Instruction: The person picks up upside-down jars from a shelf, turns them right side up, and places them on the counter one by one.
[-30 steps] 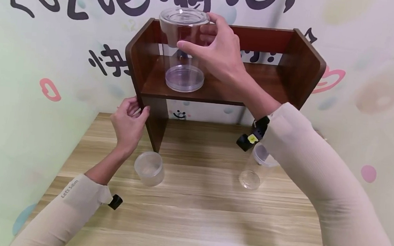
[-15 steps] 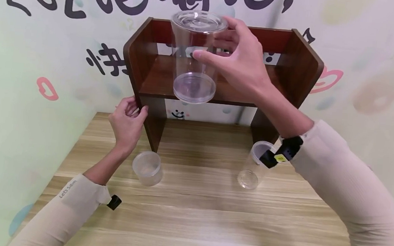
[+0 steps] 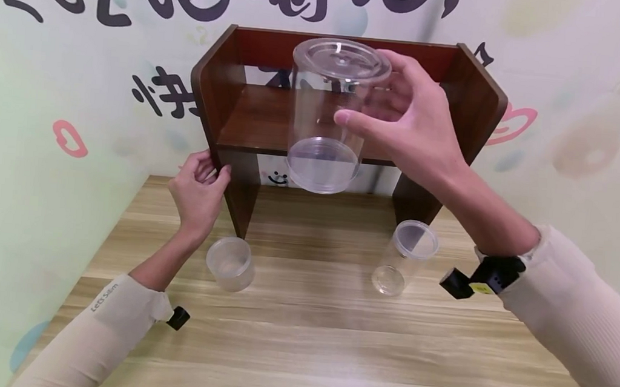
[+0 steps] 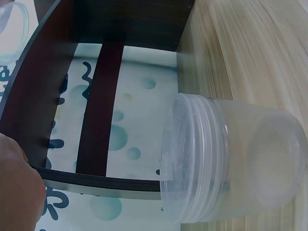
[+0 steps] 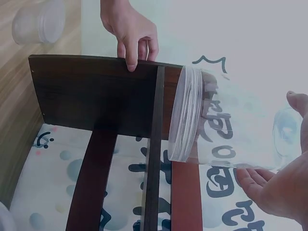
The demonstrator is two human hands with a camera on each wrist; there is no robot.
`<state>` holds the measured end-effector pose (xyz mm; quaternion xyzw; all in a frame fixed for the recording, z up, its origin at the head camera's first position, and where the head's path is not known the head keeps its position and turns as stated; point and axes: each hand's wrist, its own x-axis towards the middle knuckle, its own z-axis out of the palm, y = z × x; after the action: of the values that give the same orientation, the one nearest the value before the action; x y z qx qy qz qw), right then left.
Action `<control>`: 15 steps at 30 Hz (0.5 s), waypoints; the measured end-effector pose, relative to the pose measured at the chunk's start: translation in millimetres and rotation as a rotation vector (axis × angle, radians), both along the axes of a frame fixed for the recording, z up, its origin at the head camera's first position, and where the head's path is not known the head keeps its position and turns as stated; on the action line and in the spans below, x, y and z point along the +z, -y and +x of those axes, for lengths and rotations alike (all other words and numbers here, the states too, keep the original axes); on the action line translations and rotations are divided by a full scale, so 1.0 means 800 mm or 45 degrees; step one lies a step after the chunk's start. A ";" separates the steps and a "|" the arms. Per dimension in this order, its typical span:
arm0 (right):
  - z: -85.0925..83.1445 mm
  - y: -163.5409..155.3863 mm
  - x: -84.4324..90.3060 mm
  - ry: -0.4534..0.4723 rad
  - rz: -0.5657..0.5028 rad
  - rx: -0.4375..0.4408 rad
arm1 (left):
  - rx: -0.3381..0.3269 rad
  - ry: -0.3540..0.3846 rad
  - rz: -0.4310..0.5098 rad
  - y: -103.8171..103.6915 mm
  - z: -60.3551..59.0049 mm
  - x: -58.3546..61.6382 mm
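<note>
A: Right hand [image 3: 408,122], as seen from the head camera?

B: Raised in front of the dark wooden shelf [image 3: 475,103], fingers and thumb curled round the upper part of a tall clear lidded jar [image 3: 327,116]. Held upright in the air, base clear of the shelf board, level with its front edge. Nothing visible inside; wall lettering readable through the plastic.

A: Same jar from the right wrist camera?

B: Ribbed lid end toward the shelf, body across the palm, thumb tip at the far side. Again see-through and without contents.

A: Left hand [image 3: 199,189]?

B: At the left side panel of the shelf, fingers curled over its front edge, gripping the panel. Confirmed in the right wrist view, fingertips [image 5: 131,60] pressed on the panel's edge.

A: Other containers on the wooden table [image 3: 308,351]?

B: Short frosted jar [image 3: 230,264], standing just beside the foot of the left panel, near the left wrist; threaded rim plain in the left wrist view, no lid discernible there, no contents seen. Slim clear lidded jar [image 3: 404,265], standing on the right, in front of the right panel, well apart from the frosted one; nothing visible inside.
</note>
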<state>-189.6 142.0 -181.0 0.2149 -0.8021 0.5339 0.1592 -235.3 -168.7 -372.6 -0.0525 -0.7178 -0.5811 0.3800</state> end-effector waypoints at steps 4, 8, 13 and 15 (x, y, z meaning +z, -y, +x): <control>0.013 -0.008 -0.006 0.013 -0.007 0.018 | -0.003 0.002 0.010 0.000 0.001 0.001; 0.022 -0.014 -0.013 0.041 -0.023 0.027 | -0.019 0.017 0.033 0.001 0.002 0.003; 0.030 -0.022 -0.026 0.073 -0.065 0.045 | -0.045 0.100 0.062 0.001 0.008 0.008; 0.032 -0.025 -0.032 0.078 -0.082 0.046 | -0.062 0.141 0.078 0.000 0.013 0.009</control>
<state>-163.8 161.7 -207.0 0.2076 -0.7849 0.5687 0.1317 -224.8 -168.5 -365.1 -0.0259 -0.7179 -0.6139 0.3272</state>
